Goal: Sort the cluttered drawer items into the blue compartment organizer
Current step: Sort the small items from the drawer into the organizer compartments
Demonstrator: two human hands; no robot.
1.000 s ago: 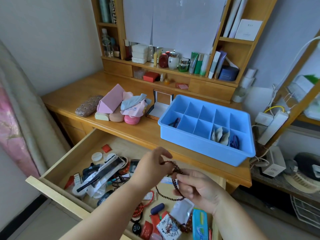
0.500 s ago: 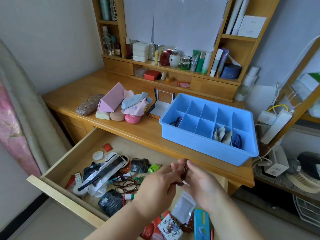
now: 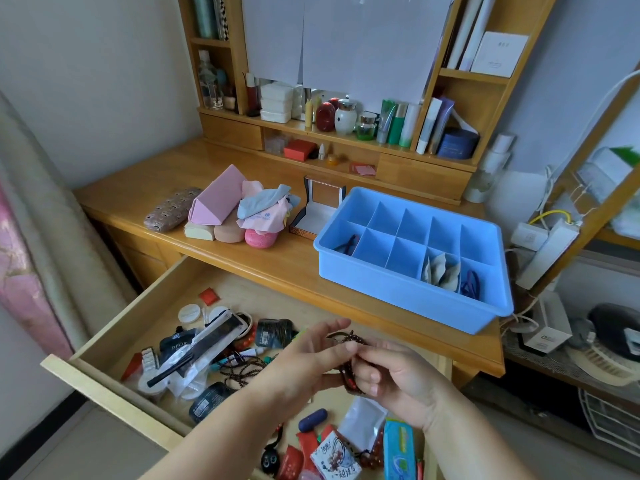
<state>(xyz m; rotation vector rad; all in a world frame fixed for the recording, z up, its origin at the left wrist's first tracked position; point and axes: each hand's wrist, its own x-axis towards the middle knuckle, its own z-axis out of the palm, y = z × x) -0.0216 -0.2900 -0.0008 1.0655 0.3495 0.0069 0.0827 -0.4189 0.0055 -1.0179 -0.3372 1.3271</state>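
Wooden worktop [image 3: 207, 188], organizer [image 3: 408, 289] sitting up-right of fingers.
Both hands, L [image 3: 311, 355] & R [image 3: 391, 372], pinching bead string [image 3: 348, 372] bunched btwn them.

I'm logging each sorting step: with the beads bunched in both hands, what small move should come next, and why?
Probably lift the beads up and right to the organizer and drop them in a bare cell. Both the left hand and right hand pinch the gathered strand above the drawer, and most cells look bare.
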